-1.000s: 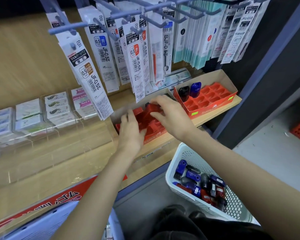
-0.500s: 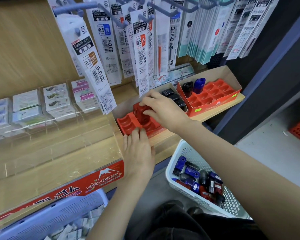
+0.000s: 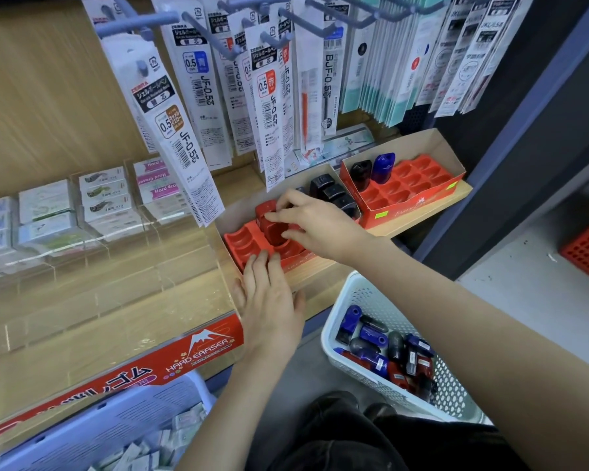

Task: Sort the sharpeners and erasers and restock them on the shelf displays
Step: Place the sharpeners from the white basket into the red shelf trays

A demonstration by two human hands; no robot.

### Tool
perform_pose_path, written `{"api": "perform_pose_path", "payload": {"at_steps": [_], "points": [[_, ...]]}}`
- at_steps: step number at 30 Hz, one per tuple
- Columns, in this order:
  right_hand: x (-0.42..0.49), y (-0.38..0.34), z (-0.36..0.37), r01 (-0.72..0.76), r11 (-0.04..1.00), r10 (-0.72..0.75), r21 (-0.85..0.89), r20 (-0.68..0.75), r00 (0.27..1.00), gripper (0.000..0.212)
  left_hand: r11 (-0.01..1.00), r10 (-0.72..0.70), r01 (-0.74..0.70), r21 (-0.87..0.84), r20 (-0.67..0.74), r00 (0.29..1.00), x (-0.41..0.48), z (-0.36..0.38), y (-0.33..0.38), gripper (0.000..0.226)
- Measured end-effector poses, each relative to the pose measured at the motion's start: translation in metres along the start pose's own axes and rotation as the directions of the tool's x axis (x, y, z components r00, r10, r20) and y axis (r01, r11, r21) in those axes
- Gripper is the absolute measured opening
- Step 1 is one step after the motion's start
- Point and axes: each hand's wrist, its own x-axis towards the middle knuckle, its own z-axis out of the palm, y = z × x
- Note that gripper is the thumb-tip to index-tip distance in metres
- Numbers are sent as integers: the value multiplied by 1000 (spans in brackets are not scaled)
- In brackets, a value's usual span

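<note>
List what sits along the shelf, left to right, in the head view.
Eraser packs → first red tray, where the right hand pinches a red sharpener → black sharpeners → second red tray.

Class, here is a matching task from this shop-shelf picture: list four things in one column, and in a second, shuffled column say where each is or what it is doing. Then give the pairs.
1 right hand
2 left hand
3 upright blue sharpener
4 white basket

a holds loose sharpeners
b pinches the red sharpener
c fingers flat on the near tray, at its front edge
d stands in the far tray beside a black sharpener

Pairs: 1-b, 2-c, 3-d, 4-a
</note>
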Motion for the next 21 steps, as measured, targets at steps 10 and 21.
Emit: {"api": "perform_pose_path", "payload": {"at_steps": [10,21], "points": [[-169,50,2,-458,821,505,341,-57,861,34,872,475,-472,-131,-11,880,-35,30,8,32],[-277,146,159,-917,215,870,337,360,336,33,940,176,61,-336,631,756,29,214,42,33]]}}
